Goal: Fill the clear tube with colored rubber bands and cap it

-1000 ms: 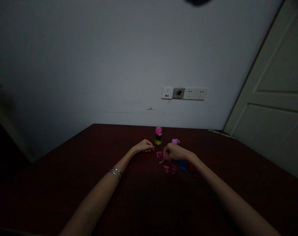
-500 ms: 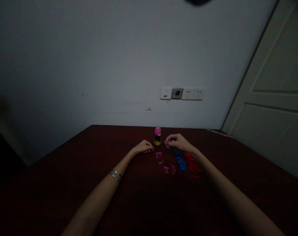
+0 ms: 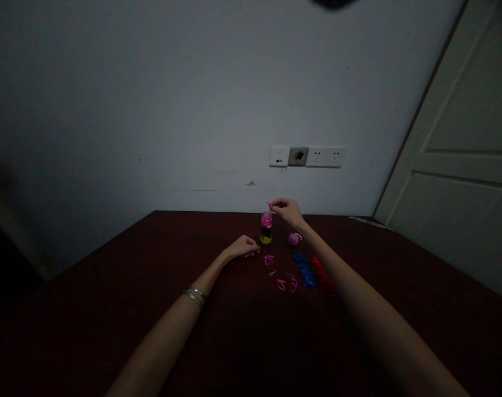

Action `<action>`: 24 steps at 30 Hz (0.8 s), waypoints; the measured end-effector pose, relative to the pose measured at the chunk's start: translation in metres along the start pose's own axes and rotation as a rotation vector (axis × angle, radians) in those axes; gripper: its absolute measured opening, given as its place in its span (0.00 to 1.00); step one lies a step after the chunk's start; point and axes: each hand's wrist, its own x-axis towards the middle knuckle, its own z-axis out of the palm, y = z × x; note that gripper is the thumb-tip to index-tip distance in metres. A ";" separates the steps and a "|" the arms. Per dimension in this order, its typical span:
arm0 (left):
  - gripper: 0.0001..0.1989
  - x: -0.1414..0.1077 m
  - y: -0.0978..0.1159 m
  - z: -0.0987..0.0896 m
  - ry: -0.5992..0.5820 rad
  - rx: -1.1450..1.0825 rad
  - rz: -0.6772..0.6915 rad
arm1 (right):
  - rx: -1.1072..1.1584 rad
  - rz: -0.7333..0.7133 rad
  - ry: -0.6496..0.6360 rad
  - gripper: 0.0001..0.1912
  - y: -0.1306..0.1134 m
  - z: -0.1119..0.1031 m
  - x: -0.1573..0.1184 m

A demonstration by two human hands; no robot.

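Observation:
A small clear jar (image 3: 266,229) stands upright, with yellow at the bottom, black in the middle and pink on top. At its mouth, my right hand (image 3: 287,212) pinches pink rubber bands (image 3: 270,207). My left hand (image 3: 243,246) rests on the table left of the jar, fingers curled, with nothing visible in them. Loose pink bands (image 3: 269,259) lie in front of the jar, and more pink bands (image 3: 292,283) lie nearer to me. Right of the jar sits a round pink object (image 3: 294,239), perhaps its lid.
A blue pile of bands (image 3: 304,270) and a red pile (image 3: 323,274) lie on the dark red table (image 3: 218,342), the red one partly under my right forearm. Behind the table rises a wall with sockets (image 3: 325,157). A white door (image 3: 462,165) is at the right.
My right hand has risen from the table beside the jar to its mouth, carrying the pink bands. The round pink object now shows fully. My left hand stays put.

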 end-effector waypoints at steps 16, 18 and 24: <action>0.15 -0.001 0.003 0.003 0.009 0.008 -0.012 | -0.497 -0.119 -0.213 0.08 0.000 0.004 0.004; 0.15 0.000 0.002 0.003 0.011 0.010 -0.010 | -0.563 -0.160 -0.222 0.09 -0.001 0.003 0.005; 0.15 0.003 -0.002 0.002 0.003 -0.006 0.010 | -0.624 -0.195 -0.150 0.25 -0.001 0.002 0.007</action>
